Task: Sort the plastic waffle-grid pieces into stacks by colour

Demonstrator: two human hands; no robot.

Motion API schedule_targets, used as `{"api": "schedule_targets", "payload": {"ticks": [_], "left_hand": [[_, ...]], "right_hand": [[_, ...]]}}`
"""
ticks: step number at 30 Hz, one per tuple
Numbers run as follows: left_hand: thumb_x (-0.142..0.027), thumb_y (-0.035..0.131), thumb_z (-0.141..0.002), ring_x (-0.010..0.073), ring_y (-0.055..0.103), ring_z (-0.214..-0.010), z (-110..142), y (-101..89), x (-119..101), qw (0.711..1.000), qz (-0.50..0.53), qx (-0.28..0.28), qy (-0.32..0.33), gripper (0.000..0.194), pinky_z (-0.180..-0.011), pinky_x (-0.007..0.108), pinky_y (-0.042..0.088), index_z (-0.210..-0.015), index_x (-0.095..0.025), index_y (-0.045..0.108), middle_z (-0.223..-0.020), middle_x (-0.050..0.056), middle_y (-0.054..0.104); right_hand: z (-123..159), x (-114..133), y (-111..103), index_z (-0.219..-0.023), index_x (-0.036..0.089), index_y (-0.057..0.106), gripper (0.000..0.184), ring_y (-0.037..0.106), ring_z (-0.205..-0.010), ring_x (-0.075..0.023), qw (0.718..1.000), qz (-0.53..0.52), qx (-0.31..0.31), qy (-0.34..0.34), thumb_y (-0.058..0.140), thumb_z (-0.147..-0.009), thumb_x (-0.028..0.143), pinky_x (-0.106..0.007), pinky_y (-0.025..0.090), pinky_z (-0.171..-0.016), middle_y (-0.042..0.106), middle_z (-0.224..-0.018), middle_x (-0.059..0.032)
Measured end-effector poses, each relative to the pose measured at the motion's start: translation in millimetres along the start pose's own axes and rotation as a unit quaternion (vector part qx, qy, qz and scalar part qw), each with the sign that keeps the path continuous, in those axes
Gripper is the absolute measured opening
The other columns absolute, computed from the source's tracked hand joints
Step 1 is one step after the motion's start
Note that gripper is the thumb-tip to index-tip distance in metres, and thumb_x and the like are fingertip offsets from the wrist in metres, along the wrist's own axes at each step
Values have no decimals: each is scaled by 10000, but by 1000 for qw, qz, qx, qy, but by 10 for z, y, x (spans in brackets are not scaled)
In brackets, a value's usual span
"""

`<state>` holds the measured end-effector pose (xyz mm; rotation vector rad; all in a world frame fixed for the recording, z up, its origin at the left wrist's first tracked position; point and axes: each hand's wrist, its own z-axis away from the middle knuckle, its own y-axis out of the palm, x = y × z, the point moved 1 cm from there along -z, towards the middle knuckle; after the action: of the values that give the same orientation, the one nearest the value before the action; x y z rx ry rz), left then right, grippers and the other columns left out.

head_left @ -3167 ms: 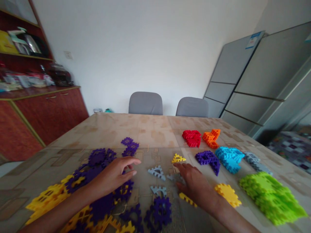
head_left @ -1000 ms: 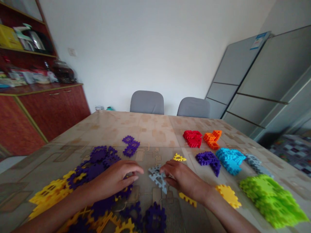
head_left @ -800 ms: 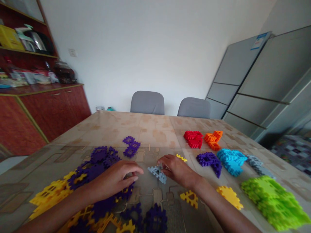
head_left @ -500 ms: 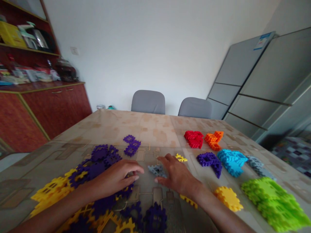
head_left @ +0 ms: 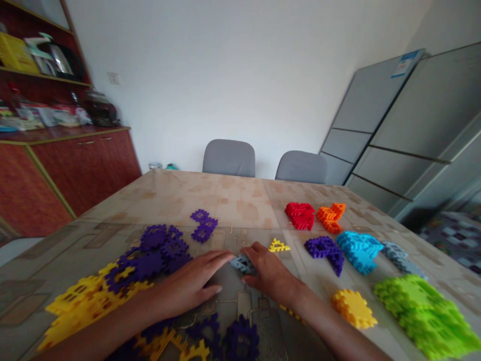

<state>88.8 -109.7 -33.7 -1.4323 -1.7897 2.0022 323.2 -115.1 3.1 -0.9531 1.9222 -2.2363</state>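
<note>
While a red-brown cabinet (head_left: pixel 84 175) is standing at the far left, yellow toothed building pieces (head_left: pixel 77 298) are lying heaped on the patterned table (head_left: pixel 233 198); purple toothed pieces (head_left: pixel 150 260) are adjoining them, and the left forearm (head_left: pixel 124 321) is blocking parts of both heaps; several purple square pieces (head_left: pixel 205 229) are lying flat beyond; the left hand (head_left: pixel 205 278) is holding its fingers close together, thumb apart; the gray triangular toothed pieces (head_left: pixel 241 263) are lying between the hands, partly covered, and whether the left fingertips are touching them cannot be told; the right hand (head_left: pixel 268 268) is curving over their right end, thumb and fingers moderately wide, grip unclear; a yellow triangular piece (head_left: pixel 278 245) is lying just beyond; the right forearm (head_left: pixel 330 316) is partly hiding another yellow piece (head_left: pixel 290 312); farther right, red (head_left: pixel 299 215), purple (head_left: pixel 325 250), orange (head_left: pixel 330 216), yellow (head_left: pixel 353 307), light-blue (head_left: pixel 359 250), gray (head_left: pixel 400 256) and lime-green stacks (head_left: pixel 424 308) are sitting apart from the hands.
</note>
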Motion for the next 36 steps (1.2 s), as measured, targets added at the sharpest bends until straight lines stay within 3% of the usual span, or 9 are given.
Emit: {"api": "schedule_targets", "payload": {"ticks": [9, 14, 17, 21, 30, 36], "left_hand": [[-164, 634, -842, 269, 405, -1411, -56, 5, -136, 999, -7, 49, -16, 732, -1176, 454, 322, -1514, -272, 364, -1550, 65, 433], [-174, 627, -837, 276, 449, -1381, -45, 18, -76, 1000, -14, 1, -21, 671, -1155, 447, 357, -1473, -269, 434, -1518, 70, 478], [-186, 589, -854, 279, 488, -1346, -32, 15, -34, 998, -29, -31, -40, 571, -1138, 447, 378, -1415, -253, 508, -1463, 80, 539], [-210, 554, -874, 269, 514, -1316, -36, 2, -40, 998, -32, -26, -50, 488, -1124, 436, 390, -1361, -240, 562, -1420, 86, 575], [-266, 558, -881, 263, 542, -1292, -9, 28, 28, 997, -12, -51, -53, 431, -1117, 407, 401, -1308, -267, 612, -1385, 69, 613], [-254, 572, -883, 261, 546, -1286, 11, 80, 108, 997, -14, -68, -36, 399, -1112, 420, 408, -1277, -279, 631, -1373, 66, 622]], "right_hand": [[11, -1, 24, -1227, 136, 598, 470, 607, -1024, -233, 1000, -5, -6, 10, 720, -772, 141, -303, 458, -890, 605, -1143, -118], [10, 10, 31, -1283, 152, 568, 525, 600, -1034, -229, 1000, 2, -8, 8, 724, -783, 178, -299, 451, -898, 591, -1178, -117], [-9, 24, 22, -1202, 135, 614, 421, 606, -1005, -227, 1000, 12, -2, 11, 701, -791, 163, -292, 453, -872, 599, -1145, -120], [-76, 40, 13, -1048, 122, 660, 268, 616, -950, -212, 1000, 26, 9, 15, 679, -782, 148, -270, 451, -810, 610, -1094, -116], [-144, -28, 5, -910, 147, 670, 199, 606, -827, -177, 999, 39, 22, 1, 703, -715, 167, -241, 420, -666, 624, -1000, -74], [-64, -43, -87, -1003, 166, 653, 263, 603, -872, -177, 999, 33, 26, -20, 707, -745, 158, -246, 429, -712, 616, -1048, -63]]}}
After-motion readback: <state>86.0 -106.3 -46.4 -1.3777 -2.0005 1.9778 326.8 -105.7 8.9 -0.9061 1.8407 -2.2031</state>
